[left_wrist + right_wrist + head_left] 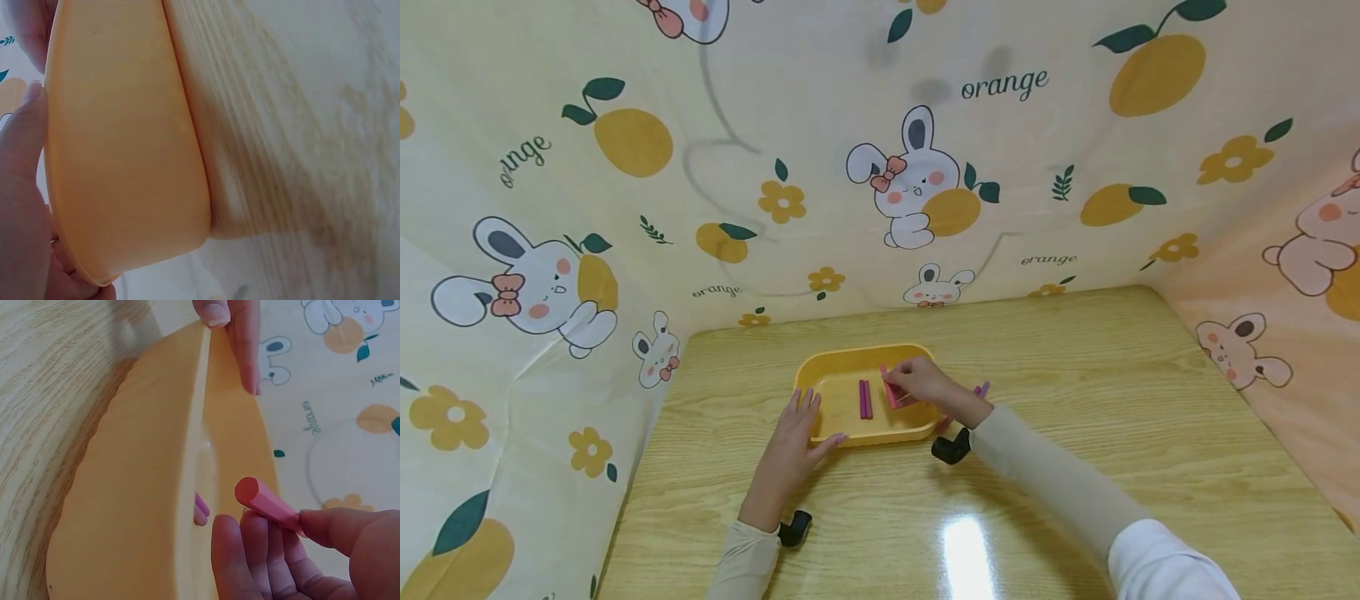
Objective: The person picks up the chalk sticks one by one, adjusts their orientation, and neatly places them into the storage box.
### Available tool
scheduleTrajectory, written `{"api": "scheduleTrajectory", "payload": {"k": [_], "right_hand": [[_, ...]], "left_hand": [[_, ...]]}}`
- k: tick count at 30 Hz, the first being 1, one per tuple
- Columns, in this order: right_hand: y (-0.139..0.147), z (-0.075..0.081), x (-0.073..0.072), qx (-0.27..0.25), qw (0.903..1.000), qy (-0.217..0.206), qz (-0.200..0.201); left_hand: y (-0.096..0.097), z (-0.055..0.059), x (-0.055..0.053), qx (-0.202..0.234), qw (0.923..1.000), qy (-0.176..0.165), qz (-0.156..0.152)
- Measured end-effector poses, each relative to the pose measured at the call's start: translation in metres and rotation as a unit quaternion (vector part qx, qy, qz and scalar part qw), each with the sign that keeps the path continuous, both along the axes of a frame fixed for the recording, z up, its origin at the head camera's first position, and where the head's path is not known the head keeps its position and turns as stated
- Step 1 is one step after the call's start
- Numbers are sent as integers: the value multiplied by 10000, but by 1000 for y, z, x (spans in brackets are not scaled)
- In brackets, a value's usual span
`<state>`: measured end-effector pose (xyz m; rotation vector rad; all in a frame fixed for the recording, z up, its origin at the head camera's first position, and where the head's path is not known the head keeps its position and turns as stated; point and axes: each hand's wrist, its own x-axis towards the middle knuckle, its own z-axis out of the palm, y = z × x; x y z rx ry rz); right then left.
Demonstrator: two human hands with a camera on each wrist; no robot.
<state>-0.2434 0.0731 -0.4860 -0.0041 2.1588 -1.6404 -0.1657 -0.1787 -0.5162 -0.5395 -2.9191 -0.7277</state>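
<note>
A shallow yellow plastic tray [831,433] sits on the table. Its near left corner is held by my left hand [790,437], thumb along the near rim and fingers over the left rim. The left wrist view shows fingertips lapping the tray's rim [94,278]. Over the right half of the tray, my right hand [919,379] pinches a pink six-sided stick [272,503] between thumb and fingers. Beside it, two magenta-purple sticks [866,400] lie side by side on the tray floor; the right wrist view shows only their ends.
More sticks [982,390], purple and pink, lie right of the tray, partly hidden by my right forearm. Black camera mounts [951,447] hang at both wrists. Behind the wooden table [1075,367] stands a fabric backdrop [820,100] printed with rabbits and oranges.
</note>
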Motion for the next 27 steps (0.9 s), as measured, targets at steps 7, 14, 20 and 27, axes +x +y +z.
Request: {"api": "scheduleTrajectory", "payload": {"k": [7, 14, 20, 27], "right_hand": [[-7, -3, 0, 115, 9999, 65, 74], [-11, -6, 0, 269, 9994, 217, 67], [-14, -14, -3, 247, 9995, 183, 33], [-18, -22, -6, 348, 9993, 137, -47]], "left_hand": [[0, 0, 0, -11, 10000, 16, 40], [-1, -2, -1, -44, 10000, -12, 36], [0, -2, -1, -4, 10000, 6, 26], [-1, -6, -1, 4, 10000, 19, 76]]}}
